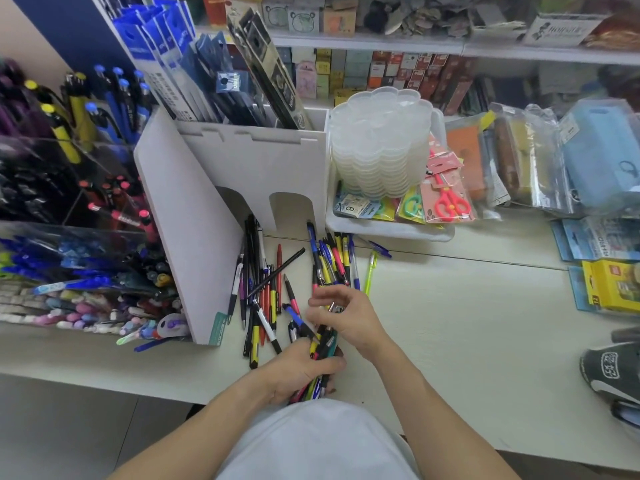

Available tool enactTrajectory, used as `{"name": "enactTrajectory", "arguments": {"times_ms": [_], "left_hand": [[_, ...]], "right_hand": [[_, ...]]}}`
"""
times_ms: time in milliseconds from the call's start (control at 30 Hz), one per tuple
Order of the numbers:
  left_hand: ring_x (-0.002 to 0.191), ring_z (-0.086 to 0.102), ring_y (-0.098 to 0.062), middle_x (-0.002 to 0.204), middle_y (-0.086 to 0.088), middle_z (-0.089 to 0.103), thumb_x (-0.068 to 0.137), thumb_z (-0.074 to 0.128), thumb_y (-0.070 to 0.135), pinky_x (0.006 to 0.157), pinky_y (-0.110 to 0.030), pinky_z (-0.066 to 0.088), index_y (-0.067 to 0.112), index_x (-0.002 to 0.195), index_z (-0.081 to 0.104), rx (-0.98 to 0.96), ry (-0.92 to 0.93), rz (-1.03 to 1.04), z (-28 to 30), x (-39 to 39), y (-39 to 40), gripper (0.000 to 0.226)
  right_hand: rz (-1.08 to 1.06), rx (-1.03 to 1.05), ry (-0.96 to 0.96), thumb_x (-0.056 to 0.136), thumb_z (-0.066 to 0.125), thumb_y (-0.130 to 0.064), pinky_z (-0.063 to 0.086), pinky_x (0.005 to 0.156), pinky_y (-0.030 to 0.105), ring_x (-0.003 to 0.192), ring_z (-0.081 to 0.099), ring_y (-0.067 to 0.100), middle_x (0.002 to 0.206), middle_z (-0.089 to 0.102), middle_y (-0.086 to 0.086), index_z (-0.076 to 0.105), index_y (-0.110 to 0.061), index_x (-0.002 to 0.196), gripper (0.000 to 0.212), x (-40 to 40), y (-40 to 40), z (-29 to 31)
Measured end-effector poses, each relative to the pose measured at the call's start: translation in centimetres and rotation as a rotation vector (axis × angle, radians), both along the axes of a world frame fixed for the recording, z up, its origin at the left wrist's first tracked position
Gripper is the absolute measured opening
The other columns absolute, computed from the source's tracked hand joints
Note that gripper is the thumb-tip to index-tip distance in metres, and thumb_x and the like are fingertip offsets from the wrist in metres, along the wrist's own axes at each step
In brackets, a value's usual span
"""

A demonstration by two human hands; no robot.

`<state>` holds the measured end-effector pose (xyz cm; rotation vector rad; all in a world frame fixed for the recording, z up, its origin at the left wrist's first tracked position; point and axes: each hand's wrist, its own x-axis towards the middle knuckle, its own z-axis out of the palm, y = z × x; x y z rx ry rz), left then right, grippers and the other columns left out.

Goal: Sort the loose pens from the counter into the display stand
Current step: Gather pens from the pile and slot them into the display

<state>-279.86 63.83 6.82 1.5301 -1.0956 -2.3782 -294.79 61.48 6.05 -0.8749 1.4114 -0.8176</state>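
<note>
1. Nearest the counter's front edge [156, 382], the left hand [298, 372] curls round a bundle of pens [320, 362], thumb across the barrels, with the bundle's lower ends reaching to the edge itself.
2. Just beyond it, the right hand [346, 317] hovers over the bundle's upper tips, wrist bent inward, fingers loosely curled and thumb raised; it appears to pinch the tip of one pen, though blur leaves the contact uncertain.
3. Right of both forearms, the pale counter lies bare across a wide stretch, up to a dark shoe-like object [613, 375] at the far right edge.
4. Ahead of the hands, loose pens [263, 292] lie scattered in a heap, some crossing each other, and a second cluster [334, 258] lies just right of it; a yellow-green pen [370, 271] lies apart on that cluster's right side.
5. Left of the heap, the white cardboard stand [194, 209] rises upright, its side panel touching the counter and its arched openings just behind the pens.
6. Further left, clear acrylic display bins [69, 237] hold blue, black, red and yellow pens in separate compartments.
7. Behind the second cluster, a white tray [388, 230] carries a stack of clear plastic palettes [381, 140] and packaged scissors [450, 199].
8. Farthest back, shelves [381, 43] of boxed goods span the wall.
</note>
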Motion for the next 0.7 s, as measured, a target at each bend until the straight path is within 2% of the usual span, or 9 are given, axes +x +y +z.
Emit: {"name": "enactTrajectory", "arguments": {"times_ms": [67,267,367,433,500,600,667,700], "left_hand": [[0.059,0.057,-0.021,0.067,-0.006,0.058,0.09,0.071,0.01,0.057,-0.031,0.051,0.007,0.093,0.06,-0.002,-0.014,0.049,-0.2,0.0,0.0,0.011],[0.063,0.057,-0.021,0.073,-0.011,0.059,0.09,0.071,0.009,0.058,-0.03,0.051,0.004,0.104,0.063,-0.017,0.027,0.205,-0.3,0.7,-0.5,0.017],[0.067,0.061,-0.025,0.076,-0.013,0.064,0.087,0.075,0.011,0.064,-0.036,0.053,0.002,0.104,0.064,-0.001,0.027,0.244,-0.5,0.9,-0.8,0.022],[0.066,0.061,-0.025,0.077,-0.013,0.065,0.088,0.074,0.009,0.064,-0.036,0.054,0.0,0.104,0.064,-0.014,0.018,0.25,-0.6,0.9,-0.7,0.02],[0.063,0.06,-0.024,0.074,-0.011,0.065,0.09,0.071,0.007,0.06,-0.033,0.053,0.001,0.102,0.063,-0.039,-0.006,0.235,-0.5,0.8,-0.6,0.015],[0.062,0.059,-0.024,0.073,-0.008,0.062,0.09,0.072,0.008,0.058,-0.033,0.05,0.004,0.105,0.057,-0.059,-0.036,0.208,-0.6,1.3,-0.7,0.023],[0.064,0.061,-0.023,0.078,-0.007,0.063,0.087,0.075,0.01,0.059,-0.033,0.05,0.005,0.114,0.05,-0.073,-0.065,0.196,-0.4,1.7,-0.8,0.037],[0.064,0.062,-0.023,0.078,-0.007,0.063,0.087,0.074,0.011,0.059,-0.033,0.05,0.005,0.113,0.052,-0.079,-0.074,0.181,-0.4,1.9,-0.8,0.035]], "right_hand": [[-0.036,0.022,0.122,0.083,0.083,-0.026,0.053,0.075,0.015,0.095,0.069,0.007,0.097,0.074,-0.008,0.072,-0.022,0.106,0.026,-0.4,-1.0,0.4],[0.183,0.158,0.238,0.086,0.078,-0.042,0.063,0.077,0.029,0.094,0.071,0.014,0.11,0.07,-0.005,0.067,-0.02,0.117,0.04,-1.5,-1.1,0.4],[0.183,0.031,0.506,0.082,0.077,-0.054,0.054,0.084,0.026,0.1,0.064,0.01,0.113,0.067,-0.007,0.067,-0.019,0.12,0.052,0.0,-1.5,0.3],[0.146,-0.091,0.665,0.077,0.079,-0.057,0.051,0.085,0.029,0.103,0.059,0.013,0.107,0.061,-0.006,0.069,-0.021,0.107,0.047,1.3,-2.3,0.6],[0.182,-0.133,0.742,0.074,0.079,-0.06,0.052,0.079,0.032,0.096,0.059,0.015,0.096,0.062,-0.003,0.067,-0.019,0.086,0.044,2.7,-3.2,1.0],[0.396,-0.081,0.87,0.073,0.077,-0.064,0.06,0.063,0.036,0.067,0.067,0.018,0.069,0.069,0.003,0.071,-0.011,0.073,0.054,4.7,-4.8,1.1],[0.496,0.017,0.896,0.078,0.076,-0.056,0.056,0.058,0.032,0.057,0.062,0.019,0.059,0.061,0.002,0.067,-0.009,0.068,0.049,5.3,-5.8,0.6],[0.508,0.075,0.854,0.082,0.076,-0.049,0.052,0.056,0.031,0.055,0.057,0.02,0.058,0.056,0.002,0.064,-0.01,0.067,0.043,5.4,-6.3,0.3]]}}
